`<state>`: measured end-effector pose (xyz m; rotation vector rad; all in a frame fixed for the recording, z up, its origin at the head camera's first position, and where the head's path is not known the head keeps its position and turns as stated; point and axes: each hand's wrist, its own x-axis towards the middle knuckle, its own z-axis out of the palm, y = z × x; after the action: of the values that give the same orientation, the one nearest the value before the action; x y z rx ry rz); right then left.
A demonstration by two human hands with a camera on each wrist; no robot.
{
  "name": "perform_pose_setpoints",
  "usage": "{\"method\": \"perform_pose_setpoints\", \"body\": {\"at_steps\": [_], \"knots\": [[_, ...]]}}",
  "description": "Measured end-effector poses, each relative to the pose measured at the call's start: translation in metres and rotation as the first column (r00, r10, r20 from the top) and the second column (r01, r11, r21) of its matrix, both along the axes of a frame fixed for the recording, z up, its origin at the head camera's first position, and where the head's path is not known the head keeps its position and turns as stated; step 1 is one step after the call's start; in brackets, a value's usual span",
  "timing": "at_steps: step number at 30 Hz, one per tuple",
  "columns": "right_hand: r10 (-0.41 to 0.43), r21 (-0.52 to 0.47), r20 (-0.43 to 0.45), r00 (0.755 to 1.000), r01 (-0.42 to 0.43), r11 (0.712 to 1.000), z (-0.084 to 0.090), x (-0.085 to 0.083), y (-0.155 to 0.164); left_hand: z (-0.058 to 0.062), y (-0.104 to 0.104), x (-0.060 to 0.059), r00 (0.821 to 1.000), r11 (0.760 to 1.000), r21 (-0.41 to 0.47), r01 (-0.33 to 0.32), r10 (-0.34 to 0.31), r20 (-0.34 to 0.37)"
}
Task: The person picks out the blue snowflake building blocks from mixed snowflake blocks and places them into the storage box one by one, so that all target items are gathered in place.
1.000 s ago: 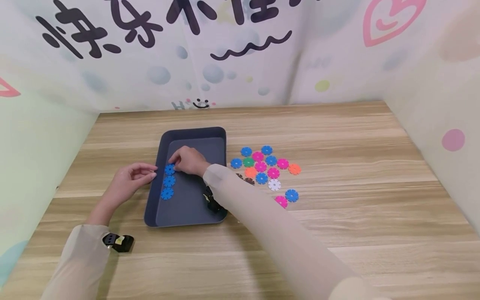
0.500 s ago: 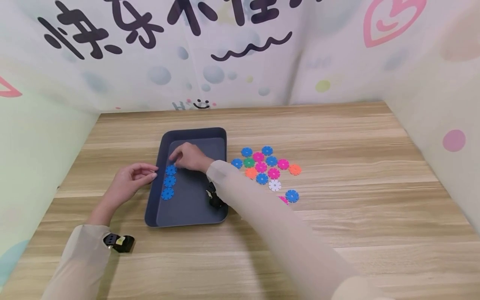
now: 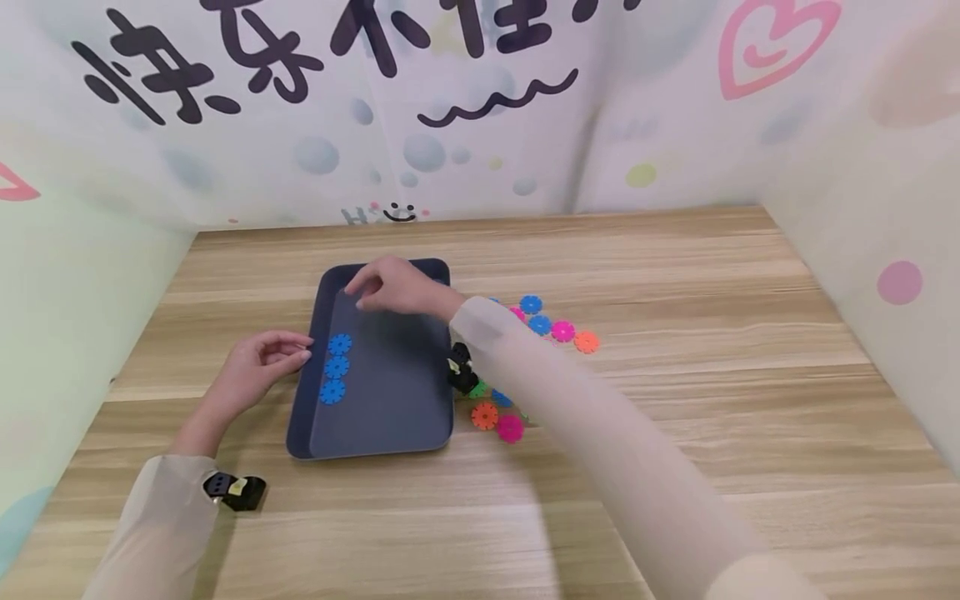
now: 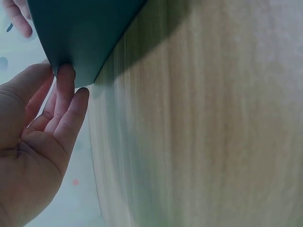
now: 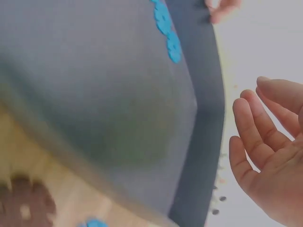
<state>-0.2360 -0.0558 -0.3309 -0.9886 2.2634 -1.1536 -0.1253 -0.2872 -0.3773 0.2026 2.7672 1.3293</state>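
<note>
Three blue discs [image 3: 333,364] line the left wall of the tray [image 3: 390,392], bare floor reaching to its right wall. Over its far end, the right hand [image 3: 397,285] hovers released, fingertips parted; the left hand [image 3: 252,371] touches its left rim, fingers loosely extended.

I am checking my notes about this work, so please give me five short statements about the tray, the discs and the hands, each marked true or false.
1. Three blue discs lie inside the tray. True.
2. The right hand holds a disc. False: it holds nothing.
3. The left hand touches the tray. True.
4. All discs outside the tray are blue. False: a pink disc and an orange disc also lie there.
5. The blue discs inside form a row. True.
</note>
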Motion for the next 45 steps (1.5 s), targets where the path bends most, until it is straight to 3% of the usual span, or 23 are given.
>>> {"method": "perform_pose_setpoints", "body": {"at_steps": [10, 18, 31, 38, 45], "knots": [[-0.033, 0.011, -0.034, 0.999, 0.033, 0.999, 0.014, -0.01, 0.046, -0.002, 0.0, 0.002, 1.0, 1.0, -0.011, -0.003, 0.003, -0.008], [-0.096, -0.034, -0.024, 0.995, 0.095, 0.995, 0.011, -0.015, 0.094, -0.003, 0.001, 0.001, 1.0, 1.0, -0.007, -0.001, 0.001, -0.003], [-0.212, -0.015, -0.02, 0.977, 0.212, 0.977, -0.017, -0.025, 0.163, -0.002, 0.0, 0.003, 1.0, 1.0, -0.011, -0.011, 0.011, 0.005], [-0.287, 0.071, 0.005, 0.958, 0.286, 0.956, -0.035, -0.026, 0.193, 0.001, 0.002, 0.002, 1.0, 1.0, -0.015, -0.011, 0.011, 0.015], [-0.289, 0.157, 0.018, 0.957, 0.283, 0.946, -0.043, -0.024, 0.211, 0.002, 0.001, 0.002, 1.0, 1.0, -0.013, -0.011, 0.011, 0.012]]}}
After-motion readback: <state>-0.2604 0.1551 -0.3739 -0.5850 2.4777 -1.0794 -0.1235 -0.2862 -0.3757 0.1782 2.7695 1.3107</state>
